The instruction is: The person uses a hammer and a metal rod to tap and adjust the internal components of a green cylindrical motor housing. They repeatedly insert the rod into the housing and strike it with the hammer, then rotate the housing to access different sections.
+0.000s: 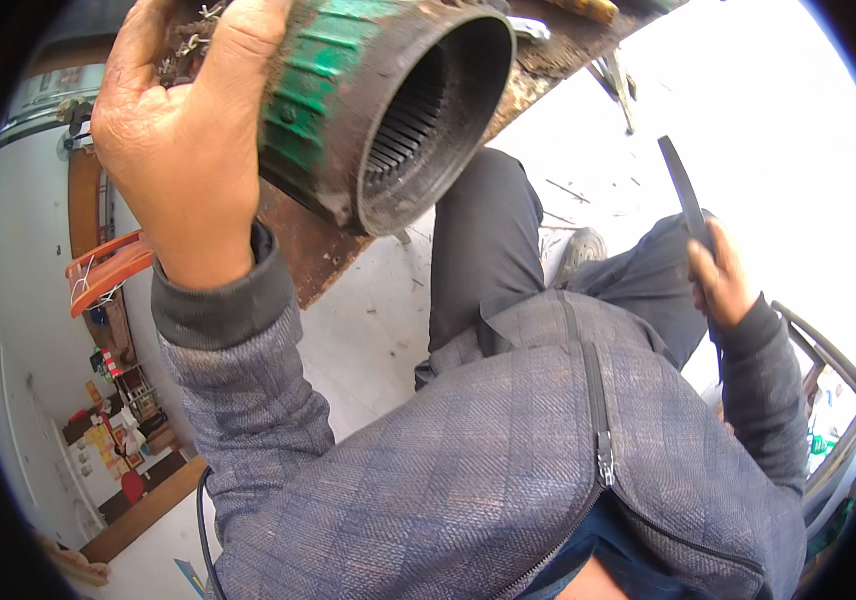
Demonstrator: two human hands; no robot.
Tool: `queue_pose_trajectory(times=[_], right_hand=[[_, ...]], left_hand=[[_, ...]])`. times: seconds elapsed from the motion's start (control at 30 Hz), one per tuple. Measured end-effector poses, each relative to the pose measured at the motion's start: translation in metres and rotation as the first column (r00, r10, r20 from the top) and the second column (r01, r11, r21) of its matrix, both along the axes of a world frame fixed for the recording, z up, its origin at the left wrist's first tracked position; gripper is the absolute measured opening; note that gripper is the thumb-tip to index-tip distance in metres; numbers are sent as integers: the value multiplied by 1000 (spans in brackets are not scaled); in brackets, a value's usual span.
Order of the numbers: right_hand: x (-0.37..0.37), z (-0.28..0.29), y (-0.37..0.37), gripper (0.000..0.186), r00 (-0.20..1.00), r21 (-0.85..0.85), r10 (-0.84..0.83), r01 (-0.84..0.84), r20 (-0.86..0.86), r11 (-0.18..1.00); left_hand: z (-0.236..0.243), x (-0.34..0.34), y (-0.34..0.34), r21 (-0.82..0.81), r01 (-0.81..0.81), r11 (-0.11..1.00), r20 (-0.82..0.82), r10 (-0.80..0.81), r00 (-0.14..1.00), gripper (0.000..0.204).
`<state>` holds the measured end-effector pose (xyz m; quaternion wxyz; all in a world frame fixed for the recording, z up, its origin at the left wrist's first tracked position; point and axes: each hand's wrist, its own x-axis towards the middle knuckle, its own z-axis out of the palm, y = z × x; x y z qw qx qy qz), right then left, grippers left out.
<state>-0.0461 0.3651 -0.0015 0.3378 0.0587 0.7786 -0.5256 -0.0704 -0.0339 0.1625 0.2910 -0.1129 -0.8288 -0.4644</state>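
A green ribbed motor housing point(320, 85) lies on its side on the worn workbench, its round dark open end turned toward me. Slots line the stator core point(410, 130) inside it. At the far left end my left hand point(198, 130) grips the housing, thumb against its side; the fingertips run out of the top of the picture. Frayed wire ends point(188, 45) show between thumb and fingers. Off to the right, well apart from the housing, my right hand point(726, 275) is closed round a long flat dark metal bar point(683, 185), which points upward and away.
The rusty workbench edge point(323, 250) slants across above my knees. Scraps lie on the pale floor point(368, 340). An orange plastic stool point(113, 268) stands at the left, with cluttered shelving point(133, 400) beyond. A dark curved chair frame point(833, 355) is close by my right elbow.
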Motion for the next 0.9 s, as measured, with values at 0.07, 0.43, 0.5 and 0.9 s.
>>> queue_pose_trajectory(times=[0.07,0.43,0.5,0.9], right_hand=[[8,-6,4,33,998,-92,-13,20,69,996],[-4,28,-86,78,554,88,432,-540,-712,837],[-12,38,-107,77,410,205,471,-545,-781,813],[-36,41,-210,87,169,698,773,-344,-612,628]], left_hand=[[5,-17,-4,69,26,997,67,-30,997,45],[-12,-2,2,-191,-299,935,-193,263,945,42],[-13,0,7,-163,-228,960,-192,196,962,42],[-8,6,-3,-289,-274,917,-212,218,953,33]])
